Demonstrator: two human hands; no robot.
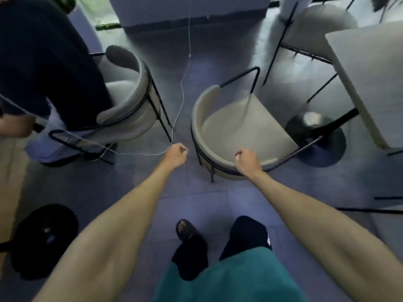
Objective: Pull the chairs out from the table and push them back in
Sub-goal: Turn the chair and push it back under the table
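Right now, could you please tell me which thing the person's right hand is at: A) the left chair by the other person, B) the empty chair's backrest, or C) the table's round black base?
B: the right hand overlaps the rim of the empty chair's backrest.

- my right hand (247,161) sits over the chair (246,127) back rim; fingers curled out of sight, can't tell if I'm gripping
- my left hand (175,155): thin cord (182,94) reaches it, pinch unclear
- table (370,73) cut off at right edge
- other person (43,62) cropped top-left, hides most of second chair (130,94)
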